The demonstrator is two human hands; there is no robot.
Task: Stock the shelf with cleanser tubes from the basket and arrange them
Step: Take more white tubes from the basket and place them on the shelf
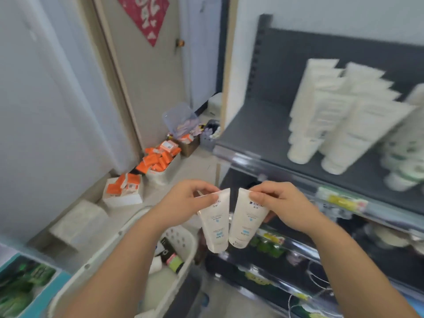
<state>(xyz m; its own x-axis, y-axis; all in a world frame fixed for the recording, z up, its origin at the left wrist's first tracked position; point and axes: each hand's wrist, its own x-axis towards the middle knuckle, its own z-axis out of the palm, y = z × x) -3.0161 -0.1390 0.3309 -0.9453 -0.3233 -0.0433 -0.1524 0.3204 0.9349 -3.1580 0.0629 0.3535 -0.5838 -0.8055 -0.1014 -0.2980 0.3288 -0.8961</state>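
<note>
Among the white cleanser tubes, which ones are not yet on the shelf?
The two tubes with blue print: one in the left hand, tube, one in the right hand, tube. They hang cap-down above the basket; the others stand on the shelf.

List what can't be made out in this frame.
- Head view: print on the two tubes is too small and blurred to read.
- Shelf tubes: motion blur hides labels; the right-hand rows are cut off.
- Basket contents: mostly hidden by the left hand and forearm.
</note>
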